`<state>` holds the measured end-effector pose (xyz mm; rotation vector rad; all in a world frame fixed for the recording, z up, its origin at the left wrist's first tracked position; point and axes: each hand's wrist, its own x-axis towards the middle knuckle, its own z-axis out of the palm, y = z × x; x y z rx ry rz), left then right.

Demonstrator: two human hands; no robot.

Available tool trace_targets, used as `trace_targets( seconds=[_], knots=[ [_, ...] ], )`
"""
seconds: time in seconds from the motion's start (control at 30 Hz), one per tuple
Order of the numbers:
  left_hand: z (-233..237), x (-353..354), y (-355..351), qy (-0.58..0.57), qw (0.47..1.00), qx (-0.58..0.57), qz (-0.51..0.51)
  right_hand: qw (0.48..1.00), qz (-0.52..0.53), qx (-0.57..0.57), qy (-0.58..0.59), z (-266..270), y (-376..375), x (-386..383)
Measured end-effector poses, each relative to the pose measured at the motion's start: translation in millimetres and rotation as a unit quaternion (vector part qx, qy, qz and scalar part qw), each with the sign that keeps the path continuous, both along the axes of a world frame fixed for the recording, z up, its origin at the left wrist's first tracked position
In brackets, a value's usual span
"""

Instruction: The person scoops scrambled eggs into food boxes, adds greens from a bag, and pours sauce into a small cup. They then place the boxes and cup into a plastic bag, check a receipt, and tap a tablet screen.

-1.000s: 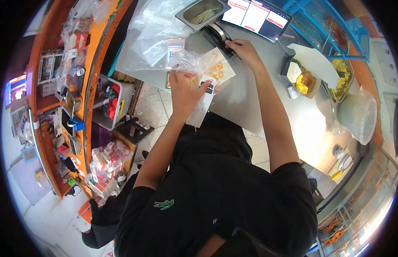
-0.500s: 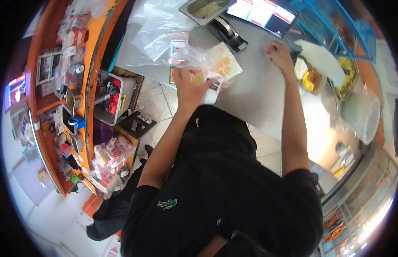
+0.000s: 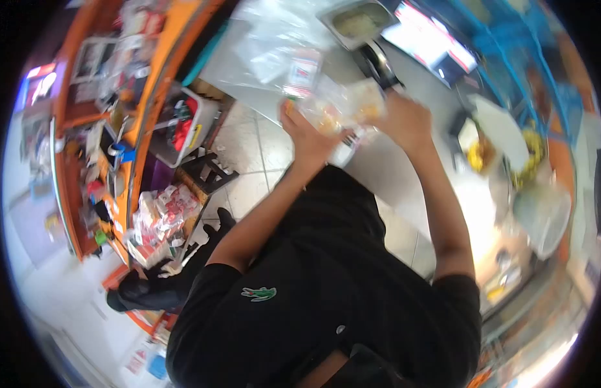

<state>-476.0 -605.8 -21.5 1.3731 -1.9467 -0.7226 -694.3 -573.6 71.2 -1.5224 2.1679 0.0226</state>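
A cream packet printed with orange rounds (image 3: 366,107), partly covered by clear plastic, lies over the near edge of the steel counter. My left hand (image 3: 308,137) is closed around its left end, thumb and fingers on either side. A white label with black print (image 3: 344,150) hangs below that hand. My right hand (image 3: 406,121) is at the packet's right end, just below the black tape dispenser (image 3: 377,64). Its fingers are bunched and blurred, and whatever is between them is hidden.
Clear plastic bags (image 3: 262,42) spread over the counter's left part. A metal tray (image 3: 359,22) and a lit screen (image 3: 430,40) stand behind. An open food container (image 3: 480,155) and a clear bucket (image 3: 542,216) are on the right. Another person's dark-clothed leg (image 3: 203,265) shows at lower left.
My right hand has come left from the bare counter to the packet's right end, below the tape dispenser. My left hand keeps its grip. The whole view has shifted.
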Motion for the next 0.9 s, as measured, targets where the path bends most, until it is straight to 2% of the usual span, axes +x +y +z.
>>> trace_targets(
  seconds=[0.03,0.07,0.1,0.13,0.17,0.2,0.23,0.27,0.33,0.37,0.4,0.47,0.57,0.6,0.7,0.73,0.83,0.9],
  knots=[
    [1.2,-0.1,2.1,0.006,0.999,0.039,0.01,0.998,-0.044,-0.046,-0.013,-11.0,8.6,0.3],
    [-10.0,1.3,2.5,0.045,0.999,0.027,0.008,0.992,-0.082,-0.094,-0.031,-37.6,23.2,3.0],
    [-1.9,-0.7,5.4,0.055,0.996,0.063,0.02,0.986,-0.09,-0.136,-0.035,-56.1,37.6,6.9],
    [-10.3,3.1,0.6,0.19,0.962,0.196,-0.011,0.986,-0.121,-0.097,-0.063,-88.4,47.9,6.6],
    [-3.8,5.2,-2.0,0.196,0.958,0.21,-0.027,0.954,-0.157,-0.107,-0.234,-87.5,51.3,8.3],
    [-13.1,10.1,-5.1,0.161,0.974,0.149,-0.064,0.907,-0.239,-0.001,-0.346,-48.5,44.6,17.1],
    [-19.7,9.6,-4.3,0.182,0.964,0.185,-0.05,0.876,-0.254,-0.058,-0.405,-63.3,53.4,19.1],
    [-4.8,13.5,-6.8,0.21,0.952,0.216,-0.062,0.859,-0.282,-0.075,-0.42,-63.3,55.3,25.6],
    [2.4,16.6,-9.7,0.151,0.964,0.207,-0.066,0.823,-0.332,-0.111,-0.446,-62.8,56.3,42.9],
    [11.6,17.9,-10.9,0.157,0.953,0.249,-0.073,0.806,-0.35,-0.131,-0.458,-63.6,53.8,49.5],
    [15.3,20.0,-13.5,0.164,0.94,0.288,-0.078,0.807,-0.353,-0.144,-0.451,-60.8,52.9,55.6],
    [-18.0,19.7,-18.5,0.109,0.982,0.118,-0.104,0.822,-0.343,-0.156,-0.427,-44.0,43.3,62.9],
    [33.8,46.0,-52.0,0.14,0.963,0.161,-0.165,0.851,-0.308,-0.18,-0.385,-1.4,5.9,70.8],
    [51.0,56.0,-62.5,0.131,0.973,0.134,-0.137,0.86,-0.301,-0.184,-0.37,11.5,-1.0,76.2],
    [73.2,91.3,-127.8,0.293,0.919,0.208,-0.159,0.896,-0.229,-0.198,-0.326,50.7,-69.0,109.2],
    [82.5,106.7,-151.5,0.298,0.93,0.159,-0.144,0.895,-0.227,-0.202,-0.326,51.6,-94.2,120.6],
    [104.9,163.5,-236.9,0.335,0.909,0.177,-0.173,0.882,-0.245,-0.191,-0.354,54.1,-178.6,162.0],
    [108.5,196.4,-285.2,0.372,0.906,0.164,-0.117,0.876,-0.23,-0.196,-0.375,53.1,-238.2,194.0]
  ],
)
